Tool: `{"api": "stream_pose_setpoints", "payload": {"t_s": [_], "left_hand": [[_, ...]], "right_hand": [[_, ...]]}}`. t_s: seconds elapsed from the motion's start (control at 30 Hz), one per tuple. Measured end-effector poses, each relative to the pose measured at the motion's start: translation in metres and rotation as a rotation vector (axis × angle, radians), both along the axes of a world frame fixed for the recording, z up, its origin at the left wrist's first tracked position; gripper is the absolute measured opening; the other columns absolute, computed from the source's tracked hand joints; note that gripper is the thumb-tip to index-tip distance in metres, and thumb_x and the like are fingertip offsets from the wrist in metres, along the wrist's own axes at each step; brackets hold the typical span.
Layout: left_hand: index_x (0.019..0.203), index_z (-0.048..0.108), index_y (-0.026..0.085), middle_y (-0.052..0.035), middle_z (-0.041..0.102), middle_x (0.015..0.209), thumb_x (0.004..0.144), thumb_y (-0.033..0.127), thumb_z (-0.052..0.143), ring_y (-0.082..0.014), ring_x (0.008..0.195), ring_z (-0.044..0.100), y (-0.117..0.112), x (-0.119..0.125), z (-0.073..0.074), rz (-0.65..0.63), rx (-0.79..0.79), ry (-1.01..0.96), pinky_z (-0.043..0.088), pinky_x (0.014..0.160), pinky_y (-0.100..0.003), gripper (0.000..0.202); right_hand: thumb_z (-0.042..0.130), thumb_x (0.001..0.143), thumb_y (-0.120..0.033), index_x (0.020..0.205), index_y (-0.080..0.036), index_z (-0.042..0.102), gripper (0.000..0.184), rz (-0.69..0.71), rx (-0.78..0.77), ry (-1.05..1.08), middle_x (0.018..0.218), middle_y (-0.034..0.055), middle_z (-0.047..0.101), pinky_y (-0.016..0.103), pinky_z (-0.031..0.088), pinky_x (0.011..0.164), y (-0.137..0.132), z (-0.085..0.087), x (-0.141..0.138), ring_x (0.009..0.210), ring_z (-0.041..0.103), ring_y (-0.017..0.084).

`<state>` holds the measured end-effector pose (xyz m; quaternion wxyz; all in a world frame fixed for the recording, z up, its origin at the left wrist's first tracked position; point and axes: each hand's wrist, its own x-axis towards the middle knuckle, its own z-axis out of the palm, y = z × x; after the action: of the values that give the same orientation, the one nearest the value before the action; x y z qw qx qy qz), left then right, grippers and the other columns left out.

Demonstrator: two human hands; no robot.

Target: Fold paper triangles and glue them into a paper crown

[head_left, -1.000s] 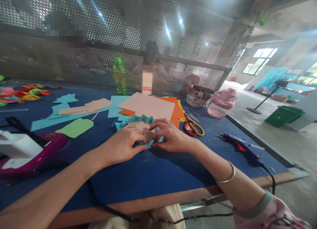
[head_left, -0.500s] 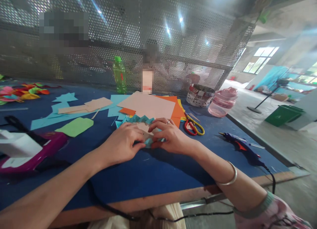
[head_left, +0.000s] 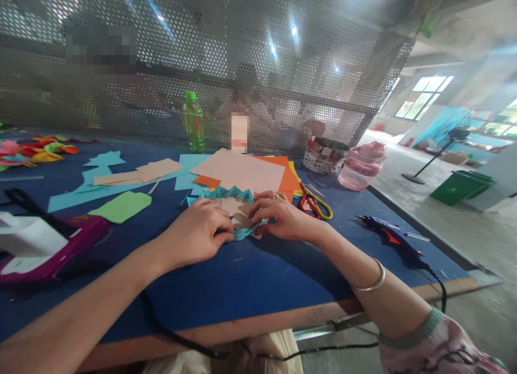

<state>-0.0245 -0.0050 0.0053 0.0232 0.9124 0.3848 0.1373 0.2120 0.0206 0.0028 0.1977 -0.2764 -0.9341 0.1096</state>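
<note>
Teal paper ring [head_left: 228, 193] in grip of left hand [head_left: 197, 233], right hand [head_left: 285, 221]

The blue-topped bench [head_left: 250, 288] has a wooden front edge. On it lie a teal pleated paper ring [head_left: 226, 193], pink and orange sheets [head_left: 242, 172], a green cutout [head_left: 121, 207], scissors [head_left: 315, 204], a glue gun [head_left: 393, 240], a green bottle [head_left: 194, 123], a woven basket [head_left: 325, 156] and a pink jar [head_left: 361, 169].

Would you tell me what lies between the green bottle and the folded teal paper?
In the head view, a pale pink sheet lying over orange sheets.
</note>
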Motion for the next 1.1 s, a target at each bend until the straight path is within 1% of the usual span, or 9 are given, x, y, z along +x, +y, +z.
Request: {"api": "stream_pose_setpoints", "payload": {"t_s": [0.07, 0.2, 0.3, 0.5, 0.6, 0.73, 0.87, 1.0, 1.1], "left_hand": [[0.076, 0.071, 0.024, 0.0003, 0.072, 0.077, 0.077, 0.026, 0.071, -0.0228, 0.083, 0.063, 0.000, 0.000, -0.001, -0.001, 0.003, -0.021, 0.040, 0.085, -0.041, 0.003], [0.084, 0.071, 0.025, 0.0012, 0.074, 0.086, 0.078, 0.033, 0.072, -0.0223, 0.087, 0.064, -0.001, 0.000, -0.002, -0.026, -0.023, -0.064, 0.039, 0.089, -0.040, 0.010], [0.085, 0.071, 0.026, 0.0028, 0.074, 0.088, 0.079, 0.037, 0.071, -0.0209, 0.090, 0.064, -0.001, 0.002, -0.002, -0.062, -0.035, -0.084, 0.036, 0.092, -0.040, 0.012], [0.079, 0.071, 0.025, 0.0018, 0.071, 0.079, 0.084, 0.027, 0.066, -0.0197, 0.083, 0.063, -0.001, 0.004, -0.004, -0.079, 0.005, -0.065, 0.037, 0.084, -0.037, 0.007], [0.076, 0.071, 0.024, 0.0010, 0.071, 0.079, 0.083, 0.025, 0.067, -0.0207, 0.085, 0.063, -0.002, 0.005, -0.004, -0.066, -0.019, -0.059, 0.037, 0.085, -0.038, 0.009], [0.072, 0.070, 0.022, -0.0001, 0.071, 0.078, 0.081, 0.023, 0.070, -0.0218, 0.085, 0.063, -0.004, 0.007, -0.002, -0.043, -0.039, -0.034, 0.037, 0.087, -0.040, 0.009], [0.072, 0.069, 0.022, 0.0003, 0.071, 0.080, 0.081, 0.022, 0.069, -0.0221, 0.086, 0.063, -0.005, 0.006, -0.001, -0.049, -0.018, -0.030, 0.038, 0.087, -0.041, 0.008], [0.073, 0.069, 0.023, 0.0010, 0.072, 0.081, 0.081, 0.021, 0.069, -0.0215, 0.087, 0.063, -0.007, 0.006, 0.000, -0.060, -0.018, -0.034, 0.038, 0.087, -0.041, 0.008], [0.072, 0.069, 0.022, 0.0009, 0.071, 0.079, 0.080, 0.019, 0.069, -0.0212, 0.085, 0.063, -0.008, 0.007, 0.001, -0.057, -0.018, -0.025, 0.038, 0.086, -0.041, 0.008]], "right_hand": [[0.074, 0.080, -0.022, 0.090, -0.024, 0.074, 0.010, 0.007, 0.000, 0.008, 0.102, 0.0027, 0.071, 0.042, 0.033, 0.099, -0.001, 0.000, -0.001, 0.113, 0.052, 0.023], [0.074, 0.080, -0.020, 0.096, -0.025, 0.073, 0.017, 0.001, -0.012, 0.008, 0.099, 0.0015, 0.072, 0.040, 0.032, 0.100, -0.004, 0.001, -0.004, 0.110, 0.054, 0.021], [0.074, 0.080, -0.018, 0.093, -0.025, 0.074, 0.014, -0.015, -0.034, -0.011, 0.096, 0.0011, 0.072, 0.041, 0.030, 0.100, -0.007, 0.002, -0.007, 0.108, 0.055, 0.021], [0.073, 0.081, -0.018, 0.085, -0.023, 0.073, 0.007, -0.021, -0.022, -0.011, 0.090, 0.0015, 0.071, 0.040, 0.029, 0.097, -0.009, 0.000, -0.009, 0.104, 0.057, 0.020], [0.072, 0.082, -0.016, 0.081, -0.022, 0.072, 0.006, 0.010, -0.009, 0.007, 0.086, 0.0001, 0.071, 0.038, 0.029, 0.096, -0.009, -0.002, -0.010, 0.104, 0.057, 0.019], [0.073, 0.080, -0.014, 0.075, -0.022, 0.070, 0.010, 0.062, 0.011, 0.017, 0.081, -0.0020, 0.071, 0.039, 0.025, 0.099, -0.010, -0.004, -0.011, 0.105, 0.056, 0.019], [0.075, 0.079, -0.021, 0.080, -0.021, 0.070, 0.005, 0.040, 0.038, 0.010, 0.084, -0.0004, 0.071, 0.039, 0.026, 0.099, -0.012, -0.004, -0.011, 0.104, 0.056, 0.019], [0.077, 0.078, -0.034, 0.093, -0.023, 0.070, 0.020, 0.051, 0.030, 0.034, 0.094, 0.0007, 0.071, 0.038, 0.027, 0.099, -0.014, -0.007, -0.013, 0.105, 0.056, 0.020], [0.074, 0.081, -0.031, 0.088, -0.022, 0.070, 0.013, 0.055, 0.051, 0.066, 0.090, 0.0007, 0.071, 0.037, 0.028, 0.099, -0.014, -0.012, -0.016, 0.102, 0.058, 0.019]]}}
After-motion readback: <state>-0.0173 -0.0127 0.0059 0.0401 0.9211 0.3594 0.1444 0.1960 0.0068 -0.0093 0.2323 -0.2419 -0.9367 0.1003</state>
